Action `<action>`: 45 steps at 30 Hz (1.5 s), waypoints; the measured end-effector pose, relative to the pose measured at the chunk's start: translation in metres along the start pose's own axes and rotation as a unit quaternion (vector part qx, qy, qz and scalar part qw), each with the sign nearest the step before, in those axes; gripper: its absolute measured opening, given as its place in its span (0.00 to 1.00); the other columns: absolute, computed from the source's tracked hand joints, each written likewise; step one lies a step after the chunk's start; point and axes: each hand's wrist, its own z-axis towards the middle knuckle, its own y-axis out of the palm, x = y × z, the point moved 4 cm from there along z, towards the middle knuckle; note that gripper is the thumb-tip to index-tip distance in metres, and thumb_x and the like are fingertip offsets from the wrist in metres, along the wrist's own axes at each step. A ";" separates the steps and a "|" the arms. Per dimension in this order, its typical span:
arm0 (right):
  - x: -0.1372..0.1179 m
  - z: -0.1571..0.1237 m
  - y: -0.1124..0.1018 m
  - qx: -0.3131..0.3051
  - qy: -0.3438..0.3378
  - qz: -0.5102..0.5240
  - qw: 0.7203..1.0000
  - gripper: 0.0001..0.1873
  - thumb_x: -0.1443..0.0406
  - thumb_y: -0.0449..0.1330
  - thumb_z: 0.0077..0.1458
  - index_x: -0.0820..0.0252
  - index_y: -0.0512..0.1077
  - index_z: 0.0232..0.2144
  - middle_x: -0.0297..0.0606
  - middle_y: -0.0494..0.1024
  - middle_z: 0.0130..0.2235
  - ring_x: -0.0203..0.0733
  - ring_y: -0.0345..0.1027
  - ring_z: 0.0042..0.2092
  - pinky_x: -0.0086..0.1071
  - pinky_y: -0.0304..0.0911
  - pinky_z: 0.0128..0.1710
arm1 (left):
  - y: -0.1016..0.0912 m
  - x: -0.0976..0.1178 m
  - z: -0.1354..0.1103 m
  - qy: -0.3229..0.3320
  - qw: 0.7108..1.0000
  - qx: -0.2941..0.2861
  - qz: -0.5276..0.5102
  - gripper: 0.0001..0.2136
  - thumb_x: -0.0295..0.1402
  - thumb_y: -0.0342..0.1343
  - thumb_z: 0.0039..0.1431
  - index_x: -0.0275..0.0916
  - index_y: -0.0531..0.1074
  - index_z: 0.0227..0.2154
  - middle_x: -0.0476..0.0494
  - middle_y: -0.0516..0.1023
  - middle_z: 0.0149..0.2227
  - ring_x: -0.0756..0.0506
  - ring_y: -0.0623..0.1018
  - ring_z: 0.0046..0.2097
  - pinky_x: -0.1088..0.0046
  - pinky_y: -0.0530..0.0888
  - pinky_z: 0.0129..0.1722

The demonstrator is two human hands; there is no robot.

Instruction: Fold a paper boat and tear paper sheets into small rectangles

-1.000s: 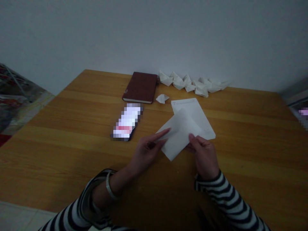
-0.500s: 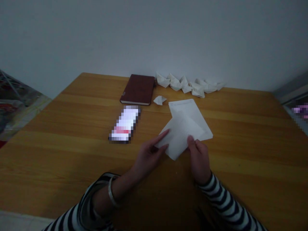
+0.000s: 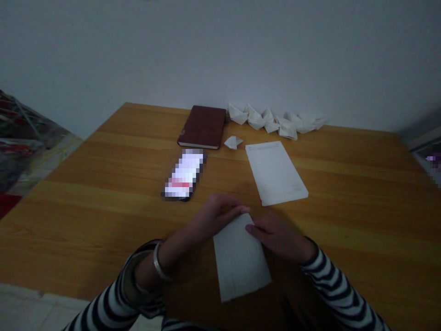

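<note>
Paper sheet (image 3: 241,259) lay flat on the table (image 3: 347,239) close to the person's body, with its long axis pointing away from them. Both hands were placed at its far end. The left hand (image 3: 213,216) came in from the left, its fingers closed together and their tips reaching the far edge. The right hand (image 3: 279,236) came in from the right, its fingers extended across the far right corner. Neither hand was spread wide. Whether either hand pinched the sheet or only pressed on it could not be determined (the thumbs were hidden from view). This placement appeared suited to steadying the sheet against the table, since 2 hands bore on 1 end while the near end lay free.

A bangle (image 3: 158,263) encircled the left wrist, and striped sleeves (image 3: 334,285) covered both forearms.

A second paper sheet (image 3: 275,172) lay flat, well apart from the hands. Beyond it sat a small folded paper piece (image 3: 233,142), and a row of folded paper shapes (image 3: 275,122) ran along the far edge, outside the area in use. A maroon notebook (image 3: 203,126) lay closed near that edge, with a smartphone (image 3: 182,174) in front of it, its lit screen pixelated.

The table had a honey-coloured wood finish. A plain wall (image 3: 220,55) stood behind it, patterned fabric (image 3: 24,138) lay to the left, and a tile floor (image 3: 44,308) showed at lower left.
</note>
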 end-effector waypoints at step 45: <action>-0.013 -0.010 -0.024 0.363 -0.109 -0.101 0.920 0.11 0.62 0.55 0.63 0.56 0.78 0.37 0.40 0.83 0.35 0.43 0.77 0.35 0.36 0.70 0.37 | -0.001 0.011 -0.008 0.143 0.949 0.156 0.233 0.08 0.30 0.54 0.63 0.38 0.78 0.36 0.43 0.79 0.31 0.47 0.75 0.33 0.68 0.70 0.37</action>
